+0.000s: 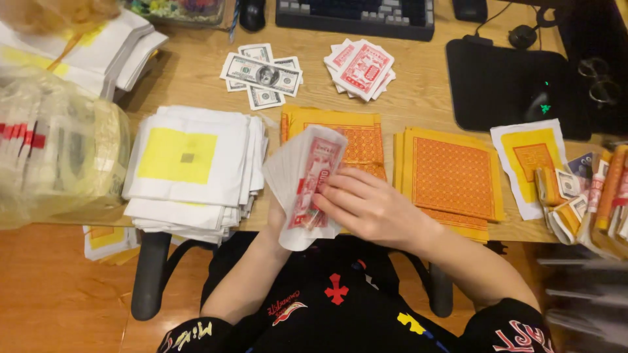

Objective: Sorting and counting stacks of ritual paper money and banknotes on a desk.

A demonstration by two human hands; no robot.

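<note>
Two orange paper stacks [451, 173], one keyboard [356, 16] (partly cropped).

Wooden desk [425, 98], paper stacks [190, 167], keyboard [356, 14], mousepad [517, 88]
</note>
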